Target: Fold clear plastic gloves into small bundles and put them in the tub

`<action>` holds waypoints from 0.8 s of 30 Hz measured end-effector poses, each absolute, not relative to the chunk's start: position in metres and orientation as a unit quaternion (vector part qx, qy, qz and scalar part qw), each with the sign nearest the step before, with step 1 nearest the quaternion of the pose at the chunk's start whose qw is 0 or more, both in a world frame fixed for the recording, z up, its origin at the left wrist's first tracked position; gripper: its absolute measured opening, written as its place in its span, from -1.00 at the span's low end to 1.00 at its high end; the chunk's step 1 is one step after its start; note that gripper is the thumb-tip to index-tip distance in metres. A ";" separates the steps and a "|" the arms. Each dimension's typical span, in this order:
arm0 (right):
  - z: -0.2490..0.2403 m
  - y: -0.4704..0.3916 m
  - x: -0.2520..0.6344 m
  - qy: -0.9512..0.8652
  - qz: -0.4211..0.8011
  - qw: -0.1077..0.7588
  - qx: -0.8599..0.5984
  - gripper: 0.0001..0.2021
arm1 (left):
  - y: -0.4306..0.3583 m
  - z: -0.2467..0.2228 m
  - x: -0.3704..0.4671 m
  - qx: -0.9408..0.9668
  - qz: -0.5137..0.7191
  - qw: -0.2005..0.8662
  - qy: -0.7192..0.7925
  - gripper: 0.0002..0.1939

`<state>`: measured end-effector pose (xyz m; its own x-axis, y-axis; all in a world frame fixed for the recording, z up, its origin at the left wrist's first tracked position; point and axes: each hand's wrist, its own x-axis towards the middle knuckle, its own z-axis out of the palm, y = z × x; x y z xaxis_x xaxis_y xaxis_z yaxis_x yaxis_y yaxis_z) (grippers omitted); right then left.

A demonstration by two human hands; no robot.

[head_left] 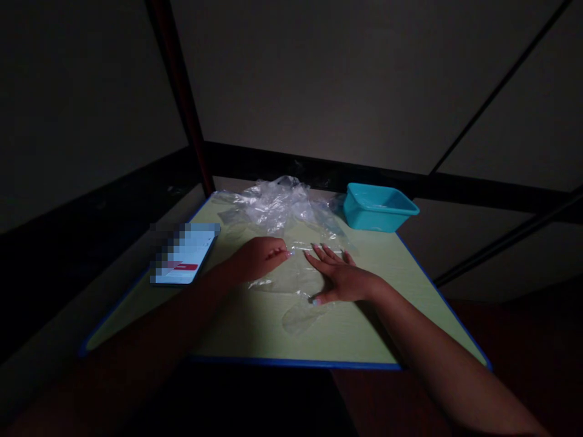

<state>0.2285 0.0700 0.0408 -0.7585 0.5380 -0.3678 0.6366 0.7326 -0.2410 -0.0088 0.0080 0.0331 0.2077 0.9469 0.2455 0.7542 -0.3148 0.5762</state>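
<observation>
A thin, clear plastic piece (298, 279) lies flat in the middle of the table, with a rounded lobe stretching toward the near edge. Whether it is a bag or a disposable glove I cannot tell. My left hand (264, 255) is closed at its far left part, the fingers curled and the thumb pinching its edge. Spread out flat, my right hand (339, 276) rests on the right side of the same plastic. Just beyond both hands sits a crumpled heap of clear plastic (277, 206).
The pale green table (241, 328) has a blue rim. A turquoise plastic basin (376, 209) stands at its back right corner. A phone with a lit screen (184, 258) lies on the left side, near my left forearm. Dark-trimmed walls rise behind and to the left.
</observation>
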 end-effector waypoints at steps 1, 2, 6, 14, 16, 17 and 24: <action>0.041 0.071 0.229 0.920 -0.178 0.138 0.322 0.10 | 0.007 0.033 -0.008 0.774 0.265 0.180 0.546 -0.73; 0.041 0.071 0.229 0.918 -0.177 0.138 0.326 0.09 | 0.006 0.033 -0.008 0.791 0.248 0.177 0.530 -0.73; 0.041 0.073 0.229 0.913 -0.176 0.138 0.342 0.08 | 0.008 0.029 -0.011 0.856 0.213 0.100 0.461 -0.72; 0.040 0.075 0.229 0.912 -0.173 0.133 0.347 0.07 | 0.005 0.027 -0.014 0.870 0.162 0.115 0.451 -0.56; 0.040 0.075 0.230 0.912 -0.172 0.133 0.347 0.07 | 0.005 0.029 -0.013 0.871 0.171 0.132 0.441 -0.57; 0.040 0.075 0.230 0.912 -0.171 0.134 0.348 0.07 | 0.005 0.029 -0.013 0.870 0.178 0.135 0.440 -0.59; 0.040 0.075 0.230 0.914 -0.169 0.134 0.344 0.05 | 0.005 0.023 -0.014 0.869 0.161 0.148 0.444 -0.58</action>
